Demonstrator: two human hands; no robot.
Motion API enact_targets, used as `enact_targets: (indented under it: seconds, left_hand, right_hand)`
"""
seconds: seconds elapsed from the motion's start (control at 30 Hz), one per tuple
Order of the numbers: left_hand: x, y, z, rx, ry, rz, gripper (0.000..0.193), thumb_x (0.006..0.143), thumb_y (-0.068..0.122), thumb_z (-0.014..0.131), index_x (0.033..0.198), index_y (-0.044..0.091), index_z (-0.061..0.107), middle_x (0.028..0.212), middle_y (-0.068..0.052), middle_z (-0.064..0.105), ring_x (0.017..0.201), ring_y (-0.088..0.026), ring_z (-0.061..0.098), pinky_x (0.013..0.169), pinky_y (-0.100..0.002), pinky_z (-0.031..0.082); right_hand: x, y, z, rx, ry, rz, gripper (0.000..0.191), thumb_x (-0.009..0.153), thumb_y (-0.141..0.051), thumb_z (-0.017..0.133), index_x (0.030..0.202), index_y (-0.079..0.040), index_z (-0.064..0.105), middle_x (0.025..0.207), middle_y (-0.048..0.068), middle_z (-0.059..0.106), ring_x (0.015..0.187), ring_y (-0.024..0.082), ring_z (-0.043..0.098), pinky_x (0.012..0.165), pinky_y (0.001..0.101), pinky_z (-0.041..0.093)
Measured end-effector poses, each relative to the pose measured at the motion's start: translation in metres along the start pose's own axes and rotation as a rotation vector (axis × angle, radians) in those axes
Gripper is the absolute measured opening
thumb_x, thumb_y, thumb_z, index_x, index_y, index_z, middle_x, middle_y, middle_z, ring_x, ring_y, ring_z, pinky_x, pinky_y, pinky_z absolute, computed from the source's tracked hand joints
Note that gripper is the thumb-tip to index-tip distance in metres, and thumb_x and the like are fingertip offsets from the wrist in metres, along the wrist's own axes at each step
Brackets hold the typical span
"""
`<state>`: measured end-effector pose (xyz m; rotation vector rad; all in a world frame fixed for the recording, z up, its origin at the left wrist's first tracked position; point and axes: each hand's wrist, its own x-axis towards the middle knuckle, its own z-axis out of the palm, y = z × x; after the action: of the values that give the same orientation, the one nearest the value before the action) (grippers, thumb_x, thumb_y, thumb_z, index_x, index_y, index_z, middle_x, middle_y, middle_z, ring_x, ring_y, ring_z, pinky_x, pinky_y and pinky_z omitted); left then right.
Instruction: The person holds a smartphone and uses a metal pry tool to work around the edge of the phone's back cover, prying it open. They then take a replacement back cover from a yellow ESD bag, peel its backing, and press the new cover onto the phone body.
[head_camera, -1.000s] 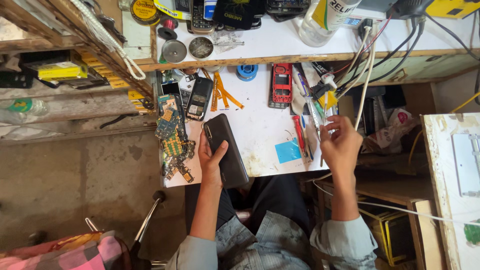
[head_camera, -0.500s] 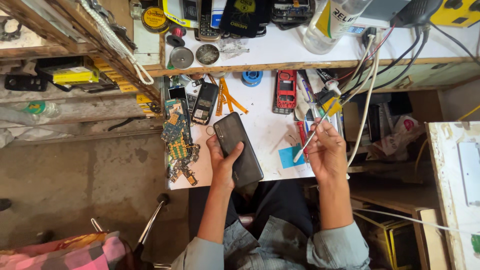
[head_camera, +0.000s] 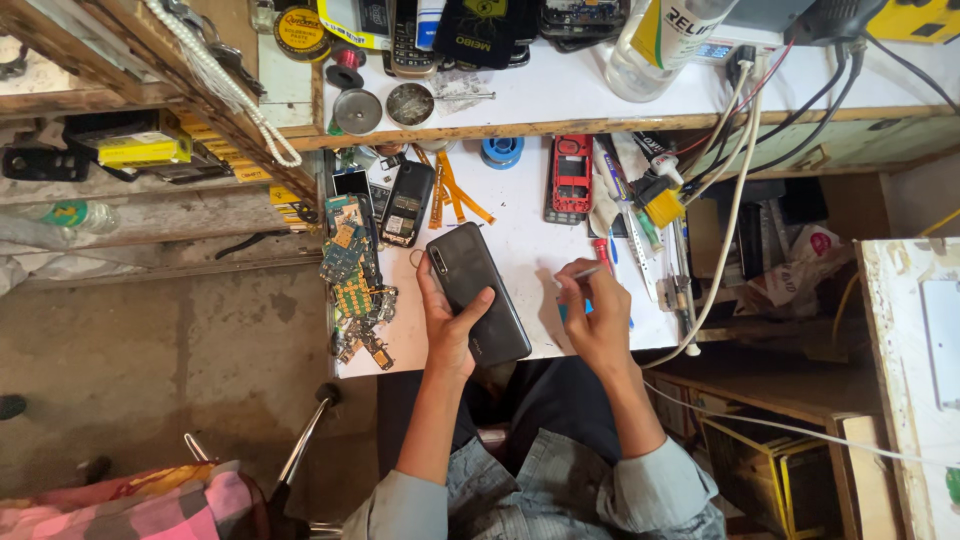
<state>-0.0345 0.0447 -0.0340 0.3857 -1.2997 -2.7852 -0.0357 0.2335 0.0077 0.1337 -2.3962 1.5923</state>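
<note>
My left hand (head_camera: 447, 330) grips a dark grey smartphone (head_camera: 478, 293), back side up, over the white worktable (head_camera: 520, 235). My right hand (head_camera: 597, 322) hovers to the right of the phone and pinches a thin metal tool (head_camera: 578, 272) whose tip points toward the phone. A blue patch on the table lies mostly hidden under my right hand.
A pile of circuit boards (head_camera: 352, 285) lines the table's left edge. A black keypad phone (head_camera: 407, 203), orange flex strips (head_camera: 452, 190), a red phone frame (head_camera: 571, 178) and hand tools (head_camera: 645, 230) lie farther back. White cables (head_camera: 728, 210) hang at the right. A raised shelf (head_camera: 560, 95) holds tins, phones and a bottle.
My right hand has moved left and down from the tool cluster toward the phone, now holding the thin tool. My left hand has kept the phone, shifting it slightly right.
</note>
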Motion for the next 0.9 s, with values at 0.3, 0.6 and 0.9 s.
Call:
enact_targets:
  seconds: [0.3, 0.6, 0.9]
  left_hand:
    - [0.002, -0.005, -0.004, 0.042, 0.000, 0.003, 0.076, 0.078, 0.000, 0.084, 0.139, 0.011, 0.040, 0.130, -0.006, 0.057, 0.120, -0.018, 0.057, 0.106, -0.035, 0.047]
    - [0.000, -0.010, -0.001, -0.065, -0.102, -0.098, 0.064, 0.088, 0.006, 0.077, 0.142, 0.012, 0.042, 0.121, -0.005, 0.061, 0.108, -0.016, 0.061, 0.092, -0.032, 0.054]
    - [-0.002, -0.023, -0.003, -0.172, -0.244, -0.208, 0.072, 0.091, 0.019, 0.076, 0.150, 0.016, 0.036, 0.111, -0.006, 0.065, 0.090, -0.016, 0.068, 0.067, -0.033, 0.061]
  right_hand:
    - [-0.006, 0.023, 0.004, -0.009, 0.027, 0.094, 0.009, 0.094, 0.004, 0.064, 0.099, 0.007, 0.071, 0.096, 0.014, 0.070, 0.073, 0.021, 0.071, 0.067, 0.0311, 0.057]
    - [-0.005, 0.001, 0.006, 0.698, 0.116, 0.324, 0.010, 0.098, 0.000, 0.066, 0.103, 0.009, 0.065, 0.094, 0.018, 0.073, 0.091, 0.030, 0.077, 0.089, 0.0437, 0.065]
    - [-0.013, -0.015, 0.021, 0.723, 0.042, 0.310, 0.012, 0.096, -0.003, 0.069, 0.098, 0.010, 0.070, 0.097, 0.016, 0.072, 0.095, 0.030, 0.077, 0.089, 0.0458, 0.066]
